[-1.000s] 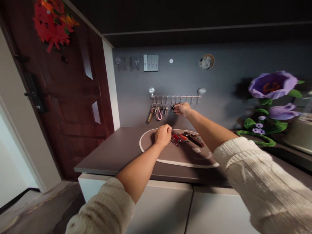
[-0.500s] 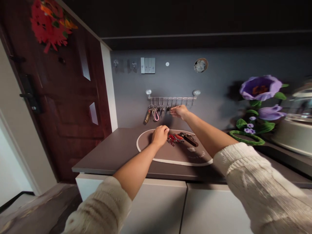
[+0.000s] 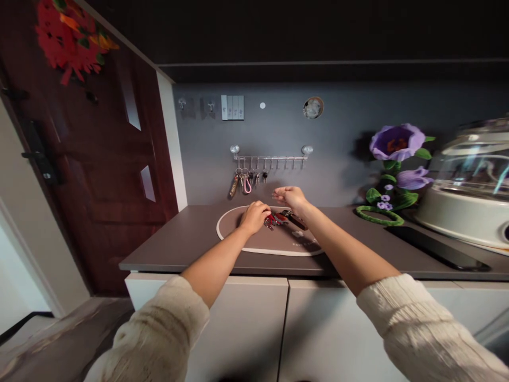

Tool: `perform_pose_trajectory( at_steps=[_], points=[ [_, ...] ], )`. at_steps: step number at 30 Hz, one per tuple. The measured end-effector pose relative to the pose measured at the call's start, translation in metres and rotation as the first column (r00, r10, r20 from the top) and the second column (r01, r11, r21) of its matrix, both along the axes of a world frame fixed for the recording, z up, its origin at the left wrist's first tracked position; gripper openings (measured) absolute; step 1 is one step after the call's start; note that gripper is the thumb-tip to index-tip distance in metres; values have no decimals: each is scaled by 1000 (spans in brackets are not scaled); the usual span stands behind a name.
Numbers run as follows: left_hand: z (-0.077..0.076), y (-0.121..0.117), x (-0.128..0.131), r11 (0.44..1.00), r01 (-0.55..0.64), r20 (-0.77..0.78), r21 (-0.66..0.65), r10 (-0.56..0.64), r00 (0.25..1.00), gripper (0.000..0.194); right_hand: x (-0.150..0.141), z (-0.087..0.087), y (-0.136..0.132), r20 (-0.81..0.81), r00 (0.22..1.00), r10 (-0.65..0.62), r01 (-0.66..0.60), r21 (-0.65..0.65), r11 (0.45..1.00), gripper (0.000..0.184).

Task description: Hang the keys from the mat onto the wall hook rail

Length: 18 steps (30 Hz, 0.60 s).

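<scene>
My left hand (image 3: 255, 216) is over the oval brown mat (image 3: 230, 240) with its fingers curled together. What they hold, if anything, is hidden. Beside its fingertips lies a pile of keys (image 3: 272, 220) with red parts and a dark brown strap (image 3: 298, 222). Just above the far side of the mat, my right hand (image 3: 292, 198) has its fingers stretched and slightly apart, with nothing visible in them. On the wall behind, a clear hook rail (image 3: 272, 158) carries several key sets on its left hooks, including a brown tag (image 3: 234, 187) and a pink loop (image 3: 247, 185).
A purple fabric flower (image 3: 397, 143) stands on the counter (image 3: 167, 239) at the right, near a white appliance with a clear dome (image 3: 469, 204). A black phone-like slab (image 3: 437, 248) lies in front. A dark red door (image 3: 115, 191) is at the left.
My right hand has moved down and away from the rightmost hanging keys, which stay on the rail. My left hand remains beside the pile. The view has shifted to the right.
</scene>
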<state>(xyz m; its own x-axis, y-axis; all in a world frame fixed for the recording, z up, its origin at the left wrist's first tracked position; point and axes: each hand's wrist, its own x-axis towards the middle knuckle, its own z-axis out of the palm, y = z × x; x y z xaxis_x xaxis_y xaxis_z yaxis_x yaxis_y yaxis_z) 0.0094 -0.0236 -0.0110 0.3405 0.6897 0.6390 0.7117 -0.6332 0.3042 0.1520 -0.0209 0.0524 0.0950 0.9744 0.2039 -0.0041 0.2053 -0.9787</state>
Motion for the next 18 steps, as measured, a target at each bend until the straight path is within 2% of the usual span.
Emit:
perform_pose_trajectory(
  at_steps=[5, 7, 10, 13, 18],
  points=[
    [0, -10, -2, 999, -42, -52, -3, 42, 998, 14, 9, -27, -14, 17, 1000, -8, 7, 59, 998, 5],
    [0, -12, -3, 998, -58, -82, -8, 58, 995, 15, 12, -37, -13, 69, 998, -8, 1, 96, 995, 4],
    [0, -12, -4, 996, -90, -132, -29, 86, 988, 13, 14, -49, -9, 192, 981, -7, -23, 150, 988, 13],
    [-2, -11, -6, 993, -100, -167, -59, 89, 982, 11, 15, -55, -6, 352, 935, -29, -52, 218, 974, 21],
    [-3, -7, -8, 994, -67, -173, -91, 50, 984, 13, 14, -55, -7, 533, 836, -133, -34, 292, 956, 20]
  ],
)
